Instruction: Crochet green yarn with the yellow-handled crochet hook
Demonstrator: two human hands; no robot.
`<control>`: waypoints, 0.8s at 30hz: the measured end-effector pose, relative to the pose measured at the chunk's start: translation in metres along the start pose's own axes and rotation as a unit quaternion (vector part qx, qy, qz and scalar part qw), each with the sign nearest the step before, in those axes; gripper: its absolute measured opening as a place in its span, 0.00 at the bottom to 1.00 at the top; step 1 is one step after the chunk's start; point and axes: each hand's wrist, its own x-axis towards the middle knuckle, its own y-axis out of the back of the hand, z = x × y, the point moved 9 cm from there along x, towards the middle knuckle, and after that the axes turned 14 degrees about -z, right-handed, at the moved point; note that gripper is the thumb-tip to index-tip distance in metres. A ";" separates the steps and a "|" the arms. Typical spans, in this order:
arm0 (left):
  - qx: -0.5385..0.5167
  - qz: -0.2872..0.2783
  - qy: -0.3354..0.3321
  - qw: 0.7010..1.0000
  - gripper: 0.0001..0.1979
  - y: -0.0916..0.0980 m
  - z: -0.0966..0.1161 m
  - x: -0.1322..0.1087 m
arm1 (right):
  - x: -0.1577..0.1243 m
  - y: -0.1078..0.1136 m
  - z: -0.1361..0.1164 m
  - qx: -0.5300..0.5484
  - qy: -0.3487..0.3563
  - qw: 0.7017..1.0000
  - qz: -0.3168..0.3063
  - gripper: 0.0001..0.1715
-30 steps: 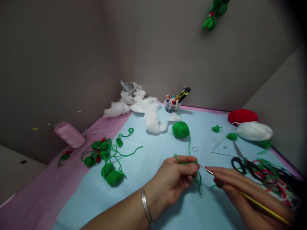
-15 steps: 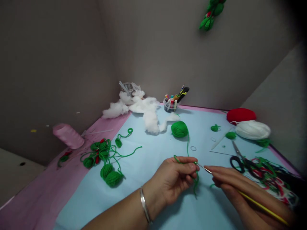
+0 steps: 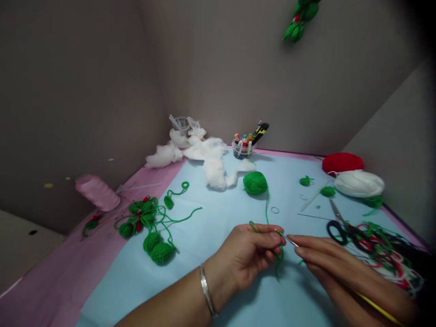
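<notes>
Tabletop (image 3: 112,290), crochet hook (image 3: 289,240) (shaft hidden), right hand (image 3: 344,272)

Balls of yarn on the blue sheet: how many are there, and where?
3. A green ball of yarn lies mid-sheet, beyond the left hand; a red ball and a white ball sit together at the far right; more may hide under the tangled strands.

crochet hook (image 3: 289,240): shiny metal tip, glossy yellow shaft. green yarn ball (image 3: 255,183) matt, rough fibre. scissors (image 3: 342,230) have polished metal blades, black plastic handles.
</notes>
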 end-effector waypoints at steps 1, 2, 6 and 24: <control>0.014 -0.012 0.003 1.000 0.05 -0.001 -0.001 0.001 | 0.000 -0.001 0.001 0.004 0.006 1.000 -0.008 0.22; 0.028 -0.022 0.004 0.999 0.07 -0.002 -0.002 0.001 | 0.001 0.000 0.000 0.006 0.015 1.000 -0.008 0.24; 0.072 -0.022 -0.010 0.997 0.13 -0.003 -0.003 0.001 | 0.006 0.009 -0.004 -0.017 0.040 0.998 0.037 0.20; 0.171 -0.022 -0.060 0.983 0.43 -0.006 0.004 -0.001 | -0.014 0.012 0.041 0.161 -0.214 0.942 0.205 0.14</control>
